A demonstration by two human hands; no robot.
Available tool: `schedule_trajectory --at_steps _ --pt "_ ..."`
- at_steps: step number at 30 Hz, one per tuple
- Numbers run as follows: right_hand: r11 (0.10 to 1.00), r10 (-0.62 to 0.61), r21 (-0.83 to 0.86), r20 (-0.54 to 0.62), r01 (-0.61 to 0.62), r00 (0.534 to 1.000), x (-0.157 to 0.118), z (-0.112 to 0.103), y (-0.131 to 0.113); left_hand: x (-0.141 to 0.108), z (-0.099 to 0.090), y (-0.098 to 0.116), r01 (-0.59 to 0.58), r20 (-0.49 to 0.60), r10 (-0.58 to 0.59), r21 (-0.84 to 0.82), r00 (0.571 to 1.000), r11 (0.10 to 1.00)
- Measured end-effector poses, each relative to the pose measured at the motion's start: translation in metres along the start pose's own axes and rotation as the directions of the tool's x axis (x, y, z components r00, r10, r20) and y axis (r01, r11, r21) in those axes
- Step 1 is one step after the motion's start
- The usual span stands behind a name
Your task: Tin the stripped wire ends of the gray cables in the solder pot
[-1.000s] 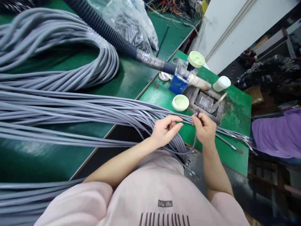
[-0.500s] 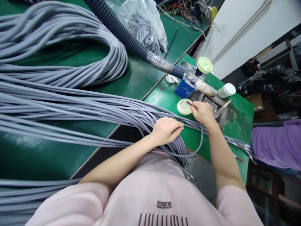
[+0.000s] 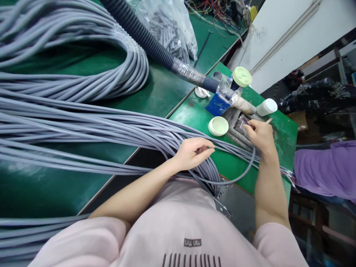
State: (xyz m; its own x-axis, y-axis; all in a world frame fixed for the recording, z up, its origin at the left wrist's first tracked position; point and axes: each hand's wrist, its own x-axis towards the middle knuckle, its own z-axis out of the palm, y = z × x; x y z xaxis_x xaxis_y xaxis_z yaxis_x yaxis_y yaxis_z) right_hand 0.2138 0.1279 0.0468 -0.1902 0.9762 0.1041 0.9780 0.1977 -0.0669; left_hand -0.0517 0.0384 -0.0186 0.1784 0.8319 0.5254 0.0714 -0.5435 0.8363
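My right hand (image 3: 260, 135) is closed on the end of a grey cable (image 3: 246, 171), which loops down and back towards the bundle. Thin stripped wires (image 3: 243, 121) stick out past its fingertips, over the dark opening of a grimy metal pot (image 3: 236, 129). Just left of the pot sits a pale round tub (image 3: 218, 126). My left hand (image 3: 193, 152) rests on a thick bundle of grey cables (image 3: 144, 135). Its thumb and forefinger are slightly apart, with nothing visible between them.
A ribbed hose (image 3: 144, 40) with a blue box (image 3: 217, 104) reaches over the pot. White (image 3: 267, 107) and pale-green lidded jars (image 3: 241, 76) stand nearby. Coiled cables (image 3: 133, 66) and a clear bag (image 3: 172, 29) lie on the green table. A person in purple (image 3: 324, 168) is at right.
My right hand has moved right with the cable end, from the pale tub to the metal pot. My left hand stays on the bundle, its thumb and forefinger a little further apart.
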Motion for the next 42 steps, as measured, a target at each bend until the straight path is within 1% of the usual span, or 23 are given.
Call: schedule_trajectory --at_steps 2,4,6,8,15,25,28,31,34,36,38,40,41,42 --pt "0.996 0.093 -0.008 -0.037 -0.094 0.995 -0.004 0.001 0.029 0.0 -0.001 0.0 -0.001 -0.004 0.001 -0.024 1.0 1.0" --pt "0.985 0.17 -0.022 -0.038 -0.171 0.985 -0.007 0.005 0.053 -0.001 0.0 0.0 -0.017 0.001 0.017 -0.008 1.0 1.0" --pt "0.974 0.224 -0.038 -0.016 -0.225 0.974 -0.009 0.011 0.069 -0.002 0.001 0.0 -0.02 0.008 0.02 0.008 1.0 1.0" --pt "0.966 0.254 -0.053 0.007 -0.253 0.967 -0.01 0.016 0.077 -0.002 0.001 -0.001 -0.021 0.007 0.021 0.016 1.0 1.0" --pt "0.957 0.274 -0.123 0.07 -0.264 0.959 -0.005 0.028 0.08 -0.003 0.002 -0.002 -0.044 0.002 0.044 0.033 0.999 0.999" --pt "0.958 0.278 -0.102 0.129 -0.266 0.952 0.001 0.037 0.08 -0.003 0.002 -0.003 -0.082 -0.009 0.082 0.031 0.997 0.996" --pt "0.964 0.263 -0.073 0.115 -0.256 0.958 0.0 0.034 0.078 -0.002 0.002 -0.003 -0.083 -0.006 0.083 0.043 0.997 0.996" --pt "0.972 0.232 0.029 0.06 -0.234 0.971 -0.007 0.023 0.072 -0.002 0.001 -0.003 -0.074 0.002 0.074 0.054 0.997 0.996" --pt "0.959 0.224 0.186 -0.032 -0.214 0.974 -0.031 0.001 0.059 -0.002 0.002 -0.003 -0.065 0.003 0.065 0.065 0.998 0.996" --pt "0.939 0.271 0.247 -0.096 -0.241 0.958 -0.061 -0.016 0.05 -0.003 0.001 -0.003 -0.058 0.006 0.058 0.076 0.998 0.995" --pt "0.91 0.363 0.26 -0.125 -0.323 0.923 -0.104 -0.031 0.046 -0.003 0.0 -0.002 -0.044 0.025 0.042 0.094 0.999 0.995" --pt "0.845 0.495 0.293 -0.114 -0.447 0.861 -0.158 -0.04 0.05 -0.002 -0.001 -0.001 -0.029 0.075 0.02 0.124 0.997 0.992" --pt "0.807 0.559 0.279 -0.075 -0.521 0.826 -0.188 -0.042 0.055 -0.001 -0.001 -0.001 -0.03 0.111 0.014 0.145 0.994 0.989" --pt "0.768 0.611 0.245 -0.006 -0.591 0.792 -0.218 -0.043 0.061 0.0 -0.001 -0.001 -0.039 0.152 0.012 0.175 0.988 0.984"
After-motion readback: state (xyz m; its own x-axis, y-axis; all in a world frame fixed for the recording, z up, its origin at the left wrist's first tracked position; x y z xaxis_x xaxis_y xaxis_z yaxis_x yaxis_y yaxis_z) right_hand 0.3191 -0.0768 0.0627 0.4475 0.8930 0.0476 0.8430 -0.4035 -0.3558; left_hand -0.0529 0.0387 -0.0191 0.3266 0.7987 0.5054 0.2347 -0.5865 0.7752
